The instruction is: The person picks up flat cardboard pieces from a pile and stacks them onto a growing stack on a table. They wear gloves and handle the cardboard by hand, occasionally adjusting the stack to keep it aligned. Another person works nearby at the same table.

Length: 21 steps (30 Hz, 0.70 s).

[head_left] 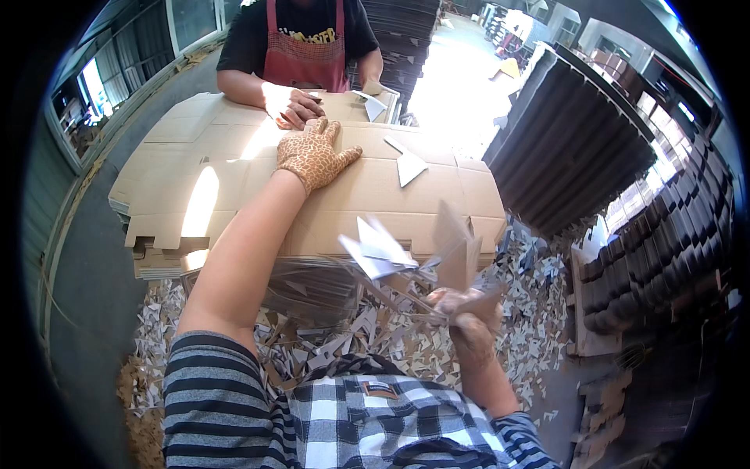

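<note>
My left hand [314,155], in a brown-and-tan patterned glove, lies spread on a stack of flat brown cardboard sheets [344,199]. Just in front of the stack's near edge, my right hand [469,311] is closed around cardboard scraps [455,254]. These offcuts stick up and out to the left, some brown and some white, smeared by motion. A loose white scrap [410,166] rests on the top sheet, to the right of my left hand. Slots and creases cross the sheets.
Across the stack, a co-worker [306,47] in a red apron has a hand on the cardboard. Offcuts [406,320] cover the floor below. On the right stand a tall dark stack of corrugated sheets [570,141] and more dark piles [656,258] on a pallet.
</note>
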Each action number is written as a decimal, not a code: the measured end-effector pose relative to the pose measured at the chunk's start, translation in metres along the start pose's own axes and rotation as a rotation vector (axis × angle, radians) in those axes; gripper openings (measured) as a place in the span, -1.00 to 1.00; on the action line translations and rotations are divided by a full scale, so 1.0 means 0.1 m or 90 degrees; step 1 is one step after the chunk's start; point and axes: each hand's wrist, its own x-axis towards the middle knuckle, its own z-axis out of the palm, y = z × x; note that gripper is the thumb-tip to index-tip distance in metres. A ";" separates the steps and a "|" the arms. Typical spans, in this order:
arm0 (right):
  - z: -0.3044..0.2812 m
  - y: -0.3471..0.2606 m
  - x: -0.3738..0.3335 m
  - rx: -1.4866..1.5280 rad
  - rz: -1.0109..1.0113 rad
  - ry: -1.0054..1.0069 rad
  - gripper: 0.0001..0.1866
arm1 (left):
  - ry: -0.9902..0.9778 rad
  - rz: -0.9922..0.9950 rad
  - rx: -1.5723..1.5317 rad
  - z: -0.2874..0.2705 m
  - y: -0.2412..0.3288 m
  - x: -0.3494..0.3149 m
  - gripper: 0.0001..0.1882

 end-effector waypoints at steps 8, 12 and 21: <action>0.29 0.45 0.19 -0.309 0.205 -0.020 -0.45 | 0.028 0.009 0.025 0.03 -0.05 -0.04 -0.22; 0.50 0.68 0.46 -0.061 0.296 0.178 -0.43 | 0.032 0.013 0.036 0.02 -0.04 -0.01 -0.23; 0.94 0.38 0.57 -0.145 0.262 0.319 -0.74 | 0.048 0.014 0.044 0.09 -0.06 0.00 -0.26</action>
